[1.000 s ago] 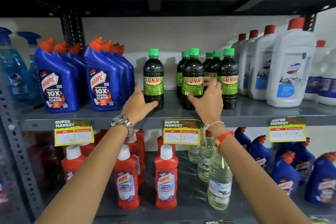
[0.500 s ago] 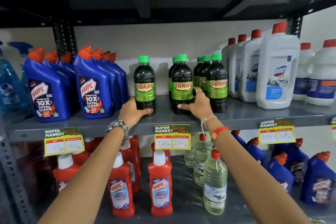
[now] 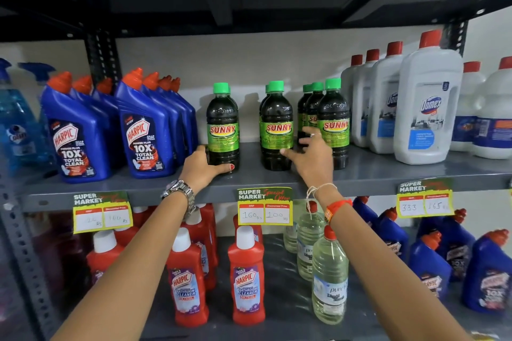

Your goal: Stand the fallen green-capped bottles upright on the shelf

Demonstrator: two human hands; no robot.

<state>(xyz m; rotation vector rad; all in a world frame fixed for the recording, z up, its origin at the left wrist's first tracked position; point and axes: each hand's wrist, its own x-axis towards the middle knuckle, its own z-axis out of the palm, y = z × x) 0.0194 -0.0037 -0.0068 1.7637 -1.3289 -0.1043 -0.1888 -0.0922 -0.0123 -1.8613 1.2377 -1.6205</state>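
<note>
Several dark Sunny bottles with green caps stand upright on the grey middle shelf (image 3: pixel 388 173). One left bottle (image 3: pixel 223 122) stands apart, with another partly hidden behind it. My left hand (image 3: pixel 201 167) wraps its base, thumb across the front. A middle bottle (image 3: pixel 276 124) stands in front of a second one. Further right is a tight group led by a front bottle (image 3: pixel 333 119). My right hand (image 3: pixel 314 159) is in the gap between the middle bottle and that group, fingers spread, thumb touching the middle bottle's lower side.
Blue Harpic bottles (image 3: pixel 144 141) crowd the shelf just left of my left hand. White Domex bottles (image 3: pixel 426 116) stand to the right. The lower shelf holds red Harpic bottles (image 3: pixel 246 277), clear bottles (image 3: pixel 329 282) and more blue ones. Price tags (image 3: pixel 264 206) hang on the shelf edge.
My left hand has closed around the left bottle's base. My right hand has slid from the middle bottle's front into the gap to its right, fingers opening. The view has tilted slightly.
</note>
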